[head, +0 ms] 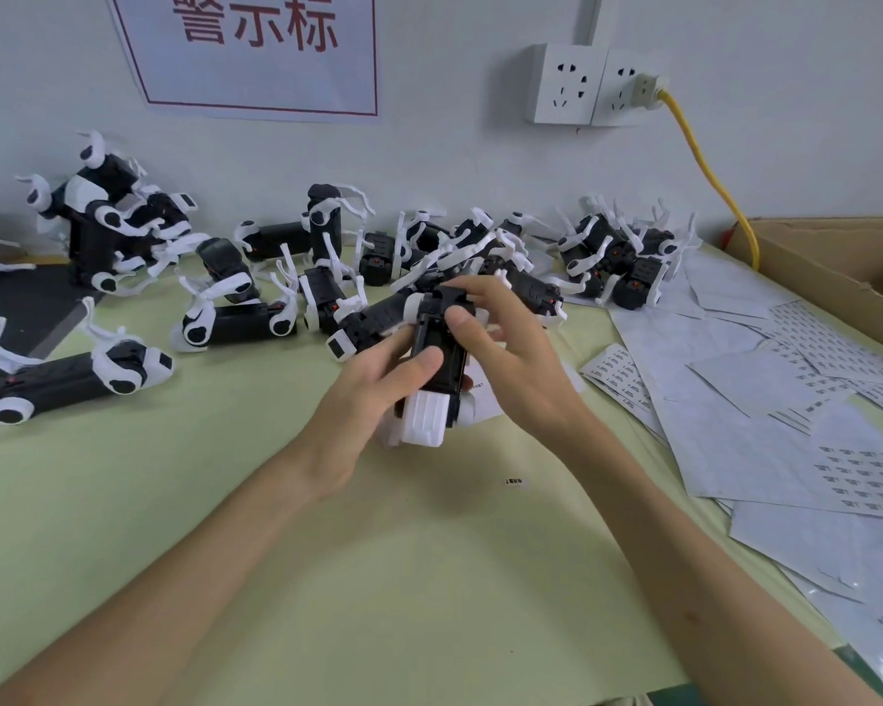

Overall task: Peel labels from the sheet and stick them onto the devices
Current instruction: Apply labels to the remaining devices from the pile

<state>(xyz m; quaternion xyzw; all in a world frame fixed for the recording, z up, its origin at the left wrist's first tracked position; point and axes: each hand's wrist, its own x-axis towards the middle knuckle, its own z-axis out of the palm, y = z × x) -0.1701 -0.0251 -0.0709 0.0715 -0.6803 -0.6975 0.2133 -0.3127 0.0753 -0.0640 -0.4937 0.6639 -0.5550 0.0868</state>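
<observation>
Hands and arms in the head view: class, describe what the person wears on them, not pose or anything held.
The left hand and right hand are ungloved, with no ring, watch or wristband visible. No sleeve shows up to the frame's edge. Nails look short and unpainted.

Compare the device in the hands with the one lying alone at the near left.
The held device is gripped by the left hand and right hand; the lying device rests on the table, untouched. The held device points away from the person, white end nearest; the lying device runs crosswise. The lying device's white legs show plainly; the held device's are mostly hidden. Both have black bodies with white parts.
</observation>
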